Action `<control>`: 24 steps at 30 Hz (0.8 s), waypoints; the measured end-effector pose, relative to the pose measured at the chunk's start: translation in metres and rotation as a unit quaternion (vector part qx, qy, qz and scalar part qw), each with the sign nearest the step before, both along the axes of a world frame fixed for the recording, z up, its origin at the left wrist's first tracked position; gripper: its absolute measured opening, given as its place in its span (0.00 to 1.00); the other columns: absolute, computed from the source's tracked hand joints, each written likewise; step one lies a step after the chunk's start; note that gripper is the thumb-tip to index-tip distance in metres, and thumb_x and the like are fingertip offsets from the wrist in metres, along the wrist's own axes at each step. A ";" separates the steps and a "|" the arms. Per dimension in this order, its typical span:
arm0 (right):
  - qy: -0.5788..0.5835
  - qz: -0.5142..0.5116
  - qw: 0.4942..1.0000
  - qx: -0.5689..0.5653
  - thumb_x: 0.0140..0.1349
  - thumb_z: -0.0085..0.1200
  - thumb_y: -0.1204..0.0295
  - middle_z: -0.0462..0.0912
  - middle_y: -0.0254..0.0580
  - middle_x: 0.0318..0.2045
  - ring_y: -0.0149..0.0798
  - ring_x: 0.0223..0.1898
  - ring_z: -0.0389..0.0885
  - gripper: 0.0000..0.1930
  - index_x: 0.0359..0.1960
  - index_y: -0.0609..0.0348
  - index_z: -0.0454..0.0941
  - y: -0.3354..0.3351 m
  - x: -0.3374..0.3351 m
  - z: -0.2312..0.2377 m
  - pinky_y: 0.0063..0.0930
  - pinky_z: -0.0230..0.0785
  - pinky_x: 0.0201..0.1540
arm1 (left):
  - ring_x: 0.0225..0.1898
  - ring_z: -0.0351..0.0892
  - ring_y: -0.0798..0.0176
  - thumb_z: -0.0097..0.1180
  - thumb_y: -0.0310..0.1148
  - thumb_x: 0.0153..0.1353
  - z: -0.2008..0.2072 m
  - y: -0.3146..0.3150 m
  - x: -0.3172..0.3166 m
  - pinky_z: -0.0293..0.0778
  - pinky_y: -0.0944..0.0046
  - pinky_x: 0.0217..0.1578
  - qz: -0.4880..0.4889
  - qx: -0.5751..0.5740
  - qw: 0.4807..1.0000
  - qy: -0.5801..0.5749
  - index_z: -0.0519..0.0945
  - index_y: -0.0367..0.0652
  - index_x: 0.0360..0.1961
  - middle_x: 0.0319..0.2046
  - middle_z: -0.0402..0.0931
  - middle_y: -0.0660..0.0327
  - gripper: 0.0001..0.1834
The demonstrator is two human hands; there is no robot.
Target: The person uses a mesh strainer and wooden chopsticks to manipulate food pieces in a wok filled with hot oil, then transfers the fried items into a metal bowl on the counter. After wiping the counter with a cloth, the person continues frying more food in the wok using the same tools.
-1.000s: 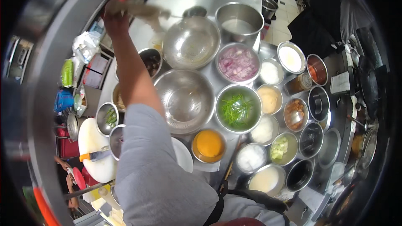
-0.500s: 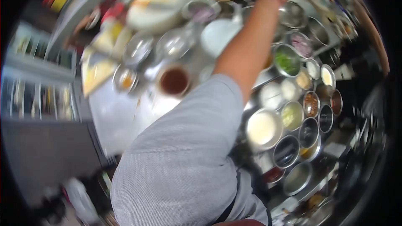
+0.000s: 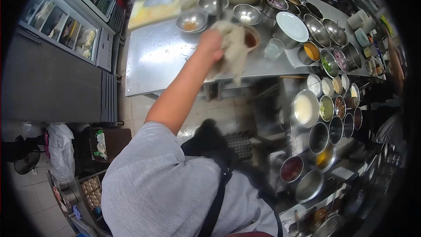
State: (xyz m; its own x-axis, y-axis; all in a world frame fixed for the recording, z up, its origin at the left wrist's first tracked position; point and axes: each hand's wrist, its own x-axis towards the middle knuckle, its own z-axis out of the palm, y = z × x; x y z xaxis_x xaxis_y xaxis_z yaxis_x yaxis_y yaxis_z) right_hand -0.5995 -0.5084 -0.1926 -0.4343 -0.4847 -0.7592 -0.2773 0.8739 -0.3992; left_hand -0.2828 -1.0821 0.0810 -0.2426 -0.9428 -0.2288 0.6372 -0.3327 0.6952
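My left hand [image 3: 210, 44] is closed round a bunched beige rag [image 3: 233, 46], which hangs loosely below and beside the fingers; both are smeared by motion. They are over the steel worktable [image 3: 151, 63], near its front edge. Partly behind the rag stands a round container of dark red-brown sauce [image 3: 251, 40]. Left of the hand sits a steel bowl with orange bits [image 3: 191, 20]. Beyond the rag are a steel bowl with something white in it [image 3: 247, 15] and an upright metal post [image 3: 220, 0]. A clear cup [image 3: 274, 48] stands to the right. My right hand is out of the picture.
A cutting board with a cleaver [image 3: 158, 1] lies far left on the table. A pale plate [image 3: 292, 26] rests on a pot. Several steel tubs of ingredients, among them a white one [image 3: 306, 109], stand at right. Glass-door fridges [image 3: 61, 22] line the left.
My left hand has come from the far right back toward the middle left, carrying the rag over the table. The whole view has turned, and more floor now shows.
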 end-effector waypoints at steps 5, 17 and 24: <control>0.000 0.024 1.000 0.018 0.58 0.54 0.64 0.79 0.41 0.18 0.34 0.20 0.77 0.11 0.24 0.59 0.78 0.003 0.028 0.014 0.33 0.69 0.23 | 0.65 0.62 0.43 0.52 0.35 0.60 -0.131 -0.019 0.023 0.57 0.43 0.65 0.210 -0.179 0.680 -0.679 0.64 0.37 0.64 0.63 0.62 0.40 0.30; -0.014 0.114 0.988 0.104 0.59 0.55 0.64 0.78 0.41 0.18 0.33 0.20 0.77 0.12 0.23 0.59 0.78 -0.062 0.114 0.057 0.32 0.69 0.23 | 0.72 0.49 0.49 0.50 0.41 0.62 -0.191 -0.010 0.084 0.40 0.48 0.70 0.030 -0.366 0.567 -0.737 0.61 0.33 0.66 0.68 0.55 0.46 0.34; -0.068 0.234 0.963 0.119 0.59 0.55 0.64 0.78 0.42 0.18 0.33 0.20 0.77 0.12 0.23 0.60 0.78 -0.199 0.175 0.117 0.32 0.69 0.23 | 0.70 0.52 0.46 0.43 0.27 0.61 -0.206 0.036 0.342 0.46 0.44 0.69 0.121 -0.248 0.543 -0.793 0.66 0.32 0.62 0.66 0.60 0.45 0.26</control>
State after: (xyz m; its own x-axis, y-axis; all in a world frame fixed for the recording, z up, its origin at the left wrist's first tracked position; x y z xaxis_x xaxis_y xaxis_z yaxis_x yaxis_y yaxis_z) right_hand -0.4248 -0.7073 -0.0753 -0.0999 -0.4083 -0.9074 -0.6215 0.7378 -0.2635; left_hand 0.0592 -1.0465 -0.1251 0.0336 -0.9439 0.3286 -0.9107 0.1066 0.3992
